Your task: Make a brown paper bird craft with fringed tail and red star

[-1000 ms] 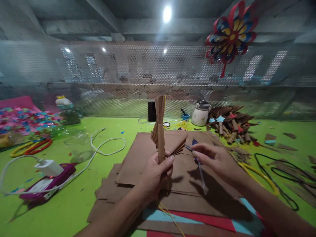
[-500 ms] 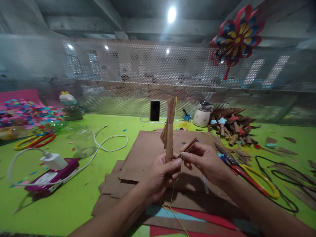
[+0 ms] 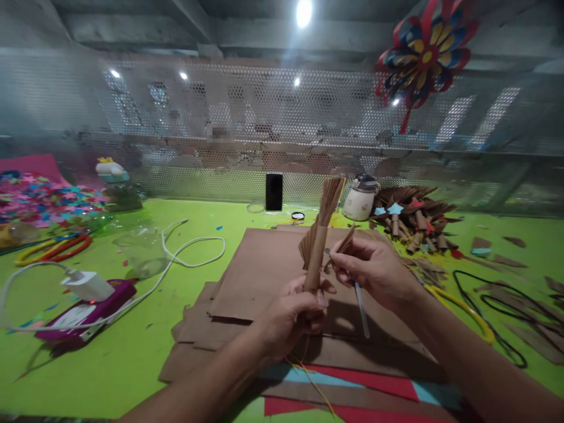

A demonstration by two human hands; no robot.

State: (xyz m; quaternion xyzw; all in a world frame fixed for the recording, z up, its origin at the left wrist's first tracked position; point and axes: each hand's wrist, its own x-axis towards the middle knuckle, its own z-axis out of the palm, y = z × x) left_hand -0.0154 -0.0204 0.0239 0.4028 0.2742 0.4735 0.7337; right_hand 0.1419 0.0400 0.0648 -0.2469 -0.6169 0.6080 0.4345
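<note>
My left hand (image 3: 299, 311) is closed around the lower end of a rolled brown paper tube (image 3: 314, 264). The tube leans to the right, with pleated brown paper fanning from its top and its left side. Close beside it, my right hand (image 3: 374, 270) pinches a small folded piece of pleated brown paper (image 3: 346, 239), its tip pointing up. A thin pale strip (image 3: 362, 308) shows below my right hand; whether the hand holds it I cannot tell. Yellow string (image 3: 314, 382) trails under my left hand over the stacked brown paper sheets (image 3: 238, 273).
Right: a pile of pleated paper pieces (image 3: 416, 220), a white bottle (image 3: 359, 200), yellow-handled scissors (image 3: 467, 311) and a black cord (image 3: 493, 311). Left: a purple power strip (image 3: 83, 317) with a white charger (image 3: 90, 286) and cable, and colourful paper stars (image 3: 44, 197). A phone (image 3: 274, 192) stands at the back.
The paper tube has tipped from nearly upright to leaning right. My right hand has moved slightly right and up, with the small pleated piece still pinched. The view has shifted a little.
</note>
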